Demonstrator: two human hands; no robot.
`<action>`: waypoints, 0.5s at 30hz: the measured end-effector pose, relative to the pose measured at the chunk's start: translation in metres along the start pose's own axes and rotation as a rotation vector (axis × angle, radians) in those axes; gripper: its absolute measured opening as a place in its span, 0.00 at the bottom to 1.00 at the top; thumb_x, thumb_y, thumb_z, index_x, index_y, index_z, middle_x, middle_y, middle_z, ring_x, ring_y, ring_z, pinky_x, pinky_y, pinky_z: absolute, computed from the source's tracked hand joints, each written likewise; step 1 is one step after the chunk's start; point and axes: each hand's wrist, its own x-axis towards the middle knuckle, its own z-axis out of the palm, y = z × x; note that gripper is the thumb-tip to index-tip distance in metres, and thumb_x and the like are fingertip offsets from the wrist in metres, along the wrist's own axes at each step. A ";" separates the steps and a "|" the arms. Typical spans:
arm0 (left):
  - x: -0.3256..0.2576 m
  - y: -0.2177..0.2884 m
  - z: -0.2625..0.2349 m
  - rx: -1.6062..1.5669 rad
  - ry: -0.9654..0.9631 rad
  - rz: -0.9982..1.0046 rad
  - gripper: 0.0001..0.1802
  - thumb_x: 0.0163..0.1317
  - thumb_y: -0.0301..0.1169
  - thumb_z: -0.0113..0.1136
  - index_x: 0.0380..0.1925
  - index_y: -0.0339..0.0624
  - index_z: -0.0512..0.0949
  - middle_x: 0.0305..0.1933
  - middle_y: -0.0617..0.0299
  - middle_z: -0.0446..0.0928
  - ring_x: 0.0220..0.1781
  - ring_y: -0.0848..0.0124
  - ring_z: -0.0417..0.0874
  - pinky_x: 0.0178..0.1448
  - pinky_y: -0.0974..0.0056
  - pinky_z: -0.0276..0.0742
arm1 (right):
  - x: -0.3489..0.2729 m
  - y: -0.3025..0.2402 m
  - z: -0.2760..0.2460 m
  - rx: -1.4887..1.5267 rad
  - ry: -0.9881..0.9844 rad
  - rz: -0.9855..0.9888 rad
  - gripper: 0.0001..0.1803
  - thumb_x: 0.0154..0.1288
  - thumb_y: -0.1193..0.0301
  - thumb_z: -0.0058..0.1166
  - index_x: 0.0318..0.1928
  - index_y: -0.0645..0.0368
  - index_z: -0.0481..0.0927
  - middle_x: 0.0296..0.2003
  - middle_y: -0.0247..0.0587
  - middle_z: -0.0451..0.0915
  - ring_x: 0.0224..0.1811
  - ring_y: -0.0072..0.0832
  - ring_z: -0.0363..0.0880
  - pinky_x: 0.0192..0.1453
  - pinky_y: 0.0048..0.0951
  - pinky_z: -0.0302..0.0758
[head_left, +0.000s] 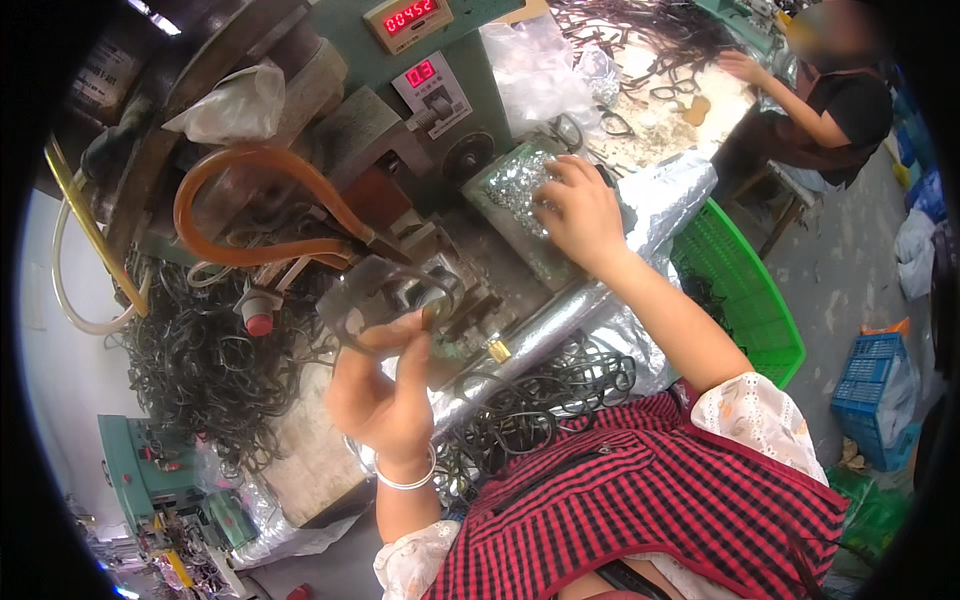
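Note:
My left hand (385, 395), a white bangle on its wrist, pinches a dark eyeglass frame (345, 325) between thumb and forefinger. The frame is held at the metal jig (430, 290) of a green bench machine, and its outline is partly blurred. At the right, my right hand (582, 215) reaches over a heap of small shiny metal parts (512, 195) in a green metal tray (545, 262). Its fingers are bent and spread apart, the tips touching the heap's edge. Whether a single small part sits under the fingertips cannot be made out.
An orange-brown hose (185, 215) loops above the jig, near a red button (258, 324). Dark frames pile up at left (215, 365) and by my apron (560, 390). A green basket (745, 290) stands right; beyond, a co-worker (835, 115) sits at a table (720, 115).

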 end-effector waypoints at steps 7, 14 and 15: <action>0.006 -0.002 0.003 -0.119 0.031 0.020 0.10 0.56 0.14 0.61 0.38 0.30 0.76 0.38 0.52 0.81 0.44 0.64 0.84 0.52 0.60 0.79 | 0.012 -0.004 0.001 0.086 0.045 0.156 0.05 0.56 0.68 0.58 0.33 0.53 0.80 0.35 0.39 0.76 0.44 0.41 0.75 0.45 0.42 0.73; 0.005 0.001 0.007 0.014 0.028 0.071 0.13 0.51 0.18 0.67 0.39 0.34 0.81 0.39 0.55 0.84 0.37 0.65 0.85 0.42 0.68 0.78 | 0.027 0.002 -0.002 0.157 0.057 -0.006 0.06 0.56 0.70 0.55 0.28 0.60 0.80 0.26 0.44 0.78 0.33 0.44 0.76 0.39 0.41 0.71; -0.002 0.000 0.005 0.080 0.001 0.066 0.16 0.51 0.19 0.68 0.42 0.34 0.81 0.41 0.55 0.84 0.39 0.64 0.85 0.44 0.68 0.78 | 0.025 0.004 -0.001 0.154 0.074 -0.017 0.07 0.57 0.69 0.56 0.29 0.60 0.81 0.27 0.44 0.79 0.33 0.43 0.77 0.38 0.40 0.72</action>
